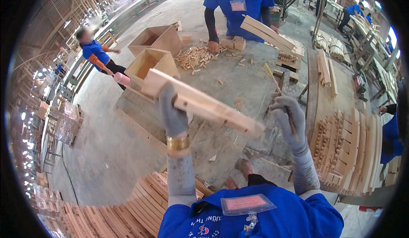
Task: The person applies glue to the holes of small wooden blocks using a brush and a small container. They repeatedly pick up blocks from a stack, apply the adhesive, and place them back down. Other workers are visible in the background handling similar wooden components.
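Observation:
My left hand (172,110), in a grey glove, is closed round a pale wooden board (204,106) with holes along its edge. The board is held slantwise above the table (204,84), its far end tipped toward the right. In my right hand (290,118), also gloved, a thin yellowish stick (273,77) is gripped between the fingers and points up and away. Its exact kind cannot be made out. Beyond the board lies a heap of short wooden dowels (195,59), with several scattered on the tabletop.
Two open wooden boxes (154,63) stand at the table's left, with a pink container (122,78) beside them. Across the table a person in blue (238,8) rests a hand near the dowels. Stacked wooden pieces lie at right (347,152) and lower left (123,208).

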Action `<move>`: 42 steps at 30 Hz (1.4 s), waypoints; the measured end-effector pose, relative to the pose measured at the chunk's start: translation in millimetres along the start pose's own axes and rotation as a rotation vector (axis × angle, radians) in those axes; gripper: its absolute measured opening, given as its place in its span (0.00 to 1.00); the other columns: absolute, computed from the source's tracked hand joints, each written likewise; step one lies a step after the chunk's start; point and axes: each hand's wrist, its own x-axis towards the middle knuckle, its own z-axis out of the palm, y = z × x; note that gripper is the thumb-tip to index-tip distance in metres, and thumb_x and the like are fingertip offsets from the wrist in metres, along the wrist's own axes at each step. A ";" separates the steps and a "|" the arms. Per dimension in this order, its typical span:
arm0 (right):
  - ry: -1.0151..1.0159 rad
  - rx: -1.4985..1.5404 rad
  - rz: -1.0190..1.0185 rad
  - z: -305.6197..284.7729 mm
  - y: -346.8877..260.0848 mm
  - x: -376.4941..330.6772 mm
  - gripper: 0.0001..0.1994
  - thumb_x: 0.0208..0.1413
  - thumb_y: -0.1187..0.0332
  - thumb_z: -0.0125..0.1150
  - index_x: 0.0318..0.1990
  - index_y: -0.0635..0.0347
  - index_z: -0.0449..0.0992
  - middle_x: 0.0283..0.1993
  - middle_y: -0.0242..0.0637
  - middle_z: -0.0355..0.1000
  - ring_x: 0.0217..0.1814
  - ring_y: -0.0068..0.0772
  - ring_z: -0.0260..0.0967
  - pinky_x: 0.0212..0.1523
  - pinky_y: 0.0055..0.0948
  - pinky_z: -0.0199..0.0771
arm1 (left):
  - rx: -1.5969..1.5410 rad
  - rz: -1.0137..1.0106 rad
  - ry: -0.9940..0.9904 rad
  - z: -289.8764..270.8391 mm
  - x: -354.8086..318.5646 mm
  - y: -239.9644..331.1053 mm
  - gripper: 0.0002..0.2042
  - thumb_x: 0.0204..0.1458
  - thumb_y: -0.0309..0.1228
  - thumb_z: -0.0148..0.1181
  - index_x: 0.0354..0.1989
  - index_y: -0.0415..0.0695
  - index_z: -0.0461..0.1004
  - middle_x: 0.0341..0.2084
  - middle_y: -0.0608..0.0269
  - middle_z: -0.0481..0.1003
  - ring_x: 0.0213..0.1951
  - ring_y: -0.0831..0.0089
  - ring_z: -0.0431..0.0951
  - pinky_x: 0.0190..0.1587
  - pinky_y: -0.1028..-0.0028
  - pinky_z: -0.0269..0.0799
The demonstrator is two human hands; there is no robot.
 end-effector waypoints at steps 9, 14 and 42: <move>0.071 -0.407 -0.058 -16.8 111.5 32.9 0.24 0.45 0.72 0.68 0.51 0.64 0.68 0.56 0.50 0.67 0.58 0.48 0.66 0.56 0.34 0.66 | 0.152 -0.435 0.492 24.2 137.8 -255.2 0.34 0.41 0.49 0.66 0.53 0.40 0.66 0.41 0.57 0.73 0.37 0.64 0.75 0.38 0.63 0.72; 0.040 -0.364 0.067 -32.1 167.6 14.5 0.23 0.47 0.75 0.65 0.52 0.65 0.67 0.57 0.51 0.66 0.60 0.46 0.64 0.59 0.35 0.63 | 0.614 -0.289 0.606 0.0 178.0 -374.5 0.34 0.37 0.47 0.68 0.49 0.33 0.69 0.45 0.46 0.73 0.44 0.56 0.76 0.45 0.64 0.72; -1.133 0.372 -0.123 275.4 23.3 -14.2 0.13 0.58 0.74 0.51 0.50 0.69 0.69 0.49 0.44 0.71 0.52 0.34 0.68 0.53 0.32 0.66 | 1.537 -0.817 1.569 -442.0 -273.6 -8.4 0.26 0.39 0.36 0.61 0.49 0.40 0.67 0.51 0.45 0.66 0.53 0.51 0.67 0.54 0.59 0.65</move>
